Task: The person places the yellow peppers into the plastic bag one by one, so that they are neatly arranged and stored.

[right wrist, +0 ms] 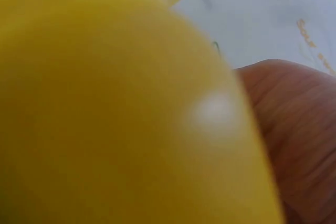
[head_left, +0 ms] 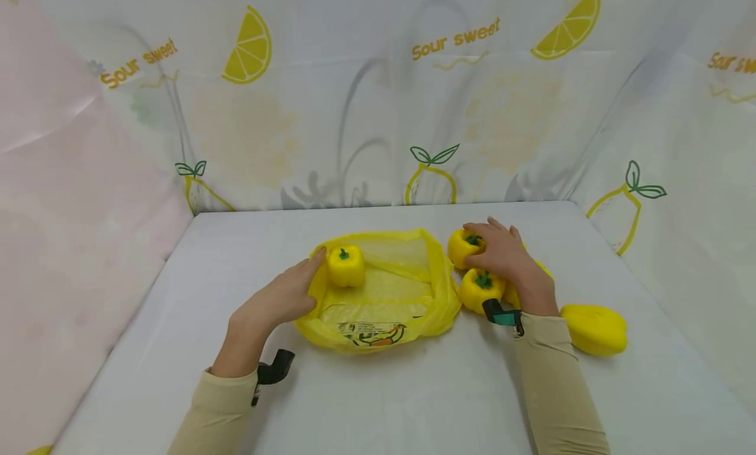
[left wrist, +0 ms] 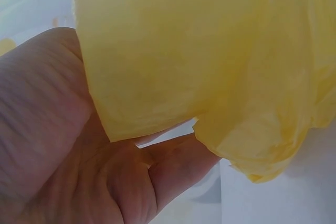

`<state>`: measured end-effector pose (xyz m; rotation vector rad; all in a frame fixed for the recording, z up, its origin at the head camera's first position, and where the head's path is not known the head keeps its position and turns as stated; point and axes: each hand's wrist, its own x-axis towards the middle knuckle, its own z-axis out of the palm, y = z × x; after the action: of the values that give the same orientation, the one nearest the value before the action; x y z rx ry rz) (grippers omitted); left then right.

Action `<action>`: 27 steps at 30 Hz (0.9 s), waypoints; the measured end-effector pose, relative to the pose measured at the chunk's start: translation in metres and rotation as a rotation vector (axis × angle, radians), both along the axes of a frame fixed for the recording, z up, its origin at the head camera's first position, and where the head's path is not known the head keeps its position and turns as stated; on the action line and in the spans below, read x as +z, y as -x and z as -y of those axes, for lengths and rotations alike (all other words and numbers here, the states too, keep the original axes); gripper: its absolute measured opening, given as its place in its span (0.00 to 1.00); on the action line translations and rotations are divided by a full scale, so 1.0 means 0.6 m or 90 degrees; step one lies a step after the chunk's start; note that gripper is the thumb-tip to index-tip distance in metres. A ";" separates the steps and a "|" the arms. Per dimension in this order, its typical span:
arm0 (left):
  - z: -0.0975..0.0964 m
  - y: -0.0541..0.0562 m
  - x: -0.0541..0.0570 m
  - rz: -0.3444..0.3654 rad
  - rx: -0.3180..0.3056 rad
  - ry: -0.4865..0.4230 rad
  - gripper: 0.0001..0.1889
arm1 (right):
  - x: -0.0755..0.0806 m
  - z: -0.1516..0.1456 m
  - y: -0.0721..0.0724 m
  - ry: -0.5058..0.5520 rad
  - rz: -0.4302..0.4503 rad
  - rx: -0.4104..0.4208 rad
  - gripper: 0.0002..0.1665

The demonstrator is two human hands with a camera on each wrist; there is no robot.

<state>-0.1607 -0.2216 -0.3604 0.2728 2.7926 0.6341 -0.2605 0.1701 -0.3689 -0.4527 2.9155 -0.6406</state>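
Note:
A yellow plastic bag point(head_left: 378, 307) lies spread open on the table, printed on its near side. Inside, toward its left rim, a yellow bell pepper point(head_left: 346, 268) stands with its green stem up. My left hand point(head_left: 276, 297) holds the bag's left edge; in the left wrist view the plastic point(left wrist: 173, 61) hides part of the fingers. Beyond the bag's right side, my right hand point(head_left: 509, 261) grips another yellow bell pepper point(head_left: 459, 250) between thumb and fingers. A second pepper point(head_left: 477, 291) sits just below that hand. A large blurred pepper point(right wrist: 121, 114) fills most of the right wrist view.
One more yellow pepper point(head_left: 593, 329) lies on its side by the right sleeve, and another yellow piece point(head_left: 512, 296) is partly hidden under the right wrist. White table cloth point(head_left: 378, 402) covers the surface. A lemon-printed curtain point(head_left: 331, 113) closes off the back and sides.

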 end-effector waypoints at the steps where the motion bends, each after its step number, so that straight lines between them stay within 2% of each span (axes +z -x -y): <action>1: -0.001 0.001 0.000 -0.001 -0.002 -0.001 0.45 | 0.000 0.001 0.000 -0.004 -0.003 0.000 0.45; 7: -0.002 0.004 -0.002 -0.007 -0.013 -0.001 0.44 | -0.007 0.004 0.002 -0.035 -0.004 -0.014 0.46; 16: -0.002 0.000 -0.003 -0.001 -0.001 -0.001 0.44 | -0.008 0.010 0.001 -0.019 -0.031 -0.014 0.44; 27: -0.002 0.000 0.001 0.003 0.002 -0.005 0.44 | 0.005 0.014 -0.003 0.113 -0.045 -0.026 0.44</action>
<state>-0.1606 -0.2202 -0.3598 0.2680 2.7869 0.6468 -0.2586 0.1619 -0.3656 -0.4450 2.9530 -0.9129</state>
